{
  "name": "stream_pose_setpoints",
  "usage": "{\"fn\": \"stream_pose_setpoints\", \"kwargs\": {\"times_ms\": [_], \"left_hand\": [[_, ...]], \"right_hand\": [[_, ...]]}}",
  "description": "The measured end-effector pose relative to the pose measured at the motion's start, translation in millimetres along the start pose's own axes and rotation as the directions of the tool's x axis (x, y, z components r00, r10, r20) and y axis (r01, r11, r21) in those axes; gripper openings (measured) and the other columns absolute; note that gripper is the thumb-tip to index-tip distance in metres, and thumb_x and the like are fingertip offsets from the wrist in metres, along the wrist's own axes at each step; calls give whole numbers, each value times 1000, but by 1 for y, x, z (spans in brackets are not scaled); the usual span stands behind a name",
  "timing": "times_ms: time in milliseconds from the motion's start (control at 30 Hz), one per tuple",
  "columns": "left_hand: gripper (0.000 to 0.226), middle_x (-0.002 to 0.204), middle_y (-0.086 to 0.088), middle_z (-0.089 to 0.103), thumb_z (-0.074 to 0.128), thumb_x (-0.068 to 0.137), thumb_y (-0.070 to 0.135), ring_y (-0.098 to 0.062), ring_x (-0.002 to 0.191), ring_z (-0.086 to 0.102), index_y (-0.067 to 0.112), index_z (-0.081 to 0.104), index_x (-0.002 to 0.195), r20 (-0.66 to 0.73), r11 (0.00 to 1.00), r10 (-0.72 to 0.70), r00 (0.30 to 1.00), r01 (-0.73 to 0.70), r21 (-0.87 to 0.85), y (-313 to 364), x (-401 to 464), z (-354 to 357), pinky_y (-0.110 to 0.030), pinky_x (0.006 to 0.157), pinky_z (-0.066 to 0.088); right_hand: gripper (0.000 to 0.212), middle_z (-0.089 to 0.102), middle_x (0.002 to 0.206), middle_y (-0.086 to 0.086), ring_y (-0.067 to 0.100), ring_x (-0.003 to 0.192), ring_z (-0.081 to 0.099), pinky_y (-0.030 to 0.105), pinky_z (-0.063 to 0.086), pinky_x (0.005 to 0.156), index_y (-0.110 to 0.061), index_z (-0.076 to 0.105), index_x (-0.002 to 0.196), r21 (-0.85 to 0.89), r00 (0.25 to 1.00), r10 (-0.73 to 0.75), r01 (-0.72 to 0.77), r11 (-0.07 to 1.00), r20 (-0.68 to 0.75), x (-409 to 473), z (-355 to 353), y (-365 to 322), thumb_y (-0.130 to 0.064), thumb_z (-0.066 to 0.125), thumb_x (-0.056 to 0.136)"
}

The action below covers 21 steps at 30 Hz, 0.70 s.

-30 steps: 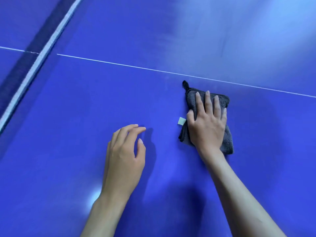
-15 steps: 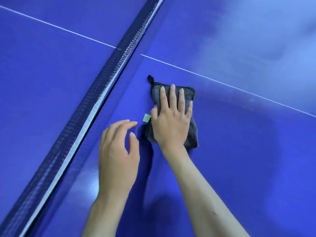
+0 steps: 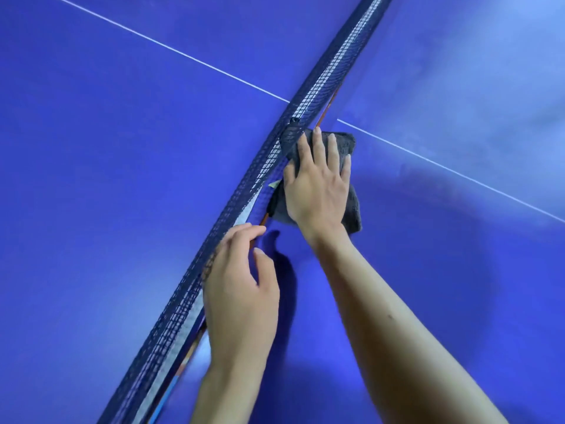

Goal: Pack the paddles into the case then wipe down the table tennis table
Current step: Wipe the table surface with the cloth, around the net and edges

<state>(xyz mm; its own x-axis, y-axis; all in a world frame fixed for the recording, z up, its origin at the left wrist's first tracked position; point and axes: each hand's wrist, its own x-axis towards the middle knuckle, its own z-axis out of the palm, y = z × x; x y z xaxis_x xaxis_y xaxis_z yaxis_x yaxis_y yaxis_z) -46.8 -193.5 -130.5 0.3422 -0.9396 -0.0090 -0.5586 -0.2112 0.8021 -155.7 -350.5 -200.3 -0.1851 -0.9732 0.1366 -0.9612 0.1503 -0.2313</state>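
My right hand (image 3: 316,188) lies flat on a folded dark grey cloth (image 3: 351,203), fingers straight and slightly spread, palm pressing it onto the blue table tennis table (image 3: 428,286). Nothing is curled round the cloth; the hand only bears down on it. The cloth sits right against the foot of the net (image 3: 244,194), its far left corner and small hanging loop tucked behind the mesh, and a pale tag (image 3: 274,184) pokes out at its left edge beside my thumb. The white centre line (image 3: 458,175) runs off to the right from just beyond the cloth's far edge, and continues on the other side of the net toward the upper left.

My left hand (image 3: 241,289) is near the net, closer to me than the cloth, with fingers bent loosely and thumb apart. It holds nothing. The fingertips (image 3: 256,229) reach the net's lower edge, but I cannot tell whether they touch the mesh or the table. The two hands are close but apart. The table shines with soft glare at the upper right. No paddles or case are visible from here.
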Motion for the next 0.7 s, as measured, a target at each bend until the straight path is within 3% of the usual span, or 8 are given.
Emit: {"fn": "stream_pose_setpoints", "kwargs": {"times_ms": [167, 267, 467, 700], "left_hand": [[30, 131, 21, 60, 55, 99, 11, 0, 121, 54, 29, 65, 120, 123, 996, 74, 990, -78, 34, 6, -6, 5, -18, 97, 40], [30, 129, 21, 59, 55, 99, 11, -1, 117, 55, 27, 66, 121, 164, 991, 109, 980, -121, 63, 7, -11, 14, -19, 94, 41], [31, 124, 15, 61, 58, 98, 7, -10, 118, 53, 26, 67, 121, 206, 970, 190, 960, -215, 110, 15, -31, 41, -39, 100, 46], [28, 125, 15, 61, 57, 99, 9, -8, 118, 50, 25, 67, 120, 272, 961, 231, 934, -262, 84, 45, -72, 85, -39, 99, 49]], "right_hand": [[55, 27, 172, -4, 21, 161, 15, 50, 12, 129, -26, 41, 159, 45, 1000, -6, 6, 999, 13, 18, -6, 21, -41, 38, 106], [56, 31, 170, -3, 22, 160, 18, 49, 13, 129, -28, 41, 159, 71, 1000, 3, -1, 997, -17, 18, -8, 34, -39, 39, 105], [58, 27, 172, -5, 21, 160, 17, 47, 11, 130, -33, 37, 161, 73, 995, 102, -100, 992, -16, 9, -26, 99, -38, 39, 103], [59, 22, 173, -7, 18, 161, 12, 43, 8, 131, -36, 35, 162, 77, 977, 214, -214, 974, 0, -25, -60, 210, -38, 41, 102]]}}
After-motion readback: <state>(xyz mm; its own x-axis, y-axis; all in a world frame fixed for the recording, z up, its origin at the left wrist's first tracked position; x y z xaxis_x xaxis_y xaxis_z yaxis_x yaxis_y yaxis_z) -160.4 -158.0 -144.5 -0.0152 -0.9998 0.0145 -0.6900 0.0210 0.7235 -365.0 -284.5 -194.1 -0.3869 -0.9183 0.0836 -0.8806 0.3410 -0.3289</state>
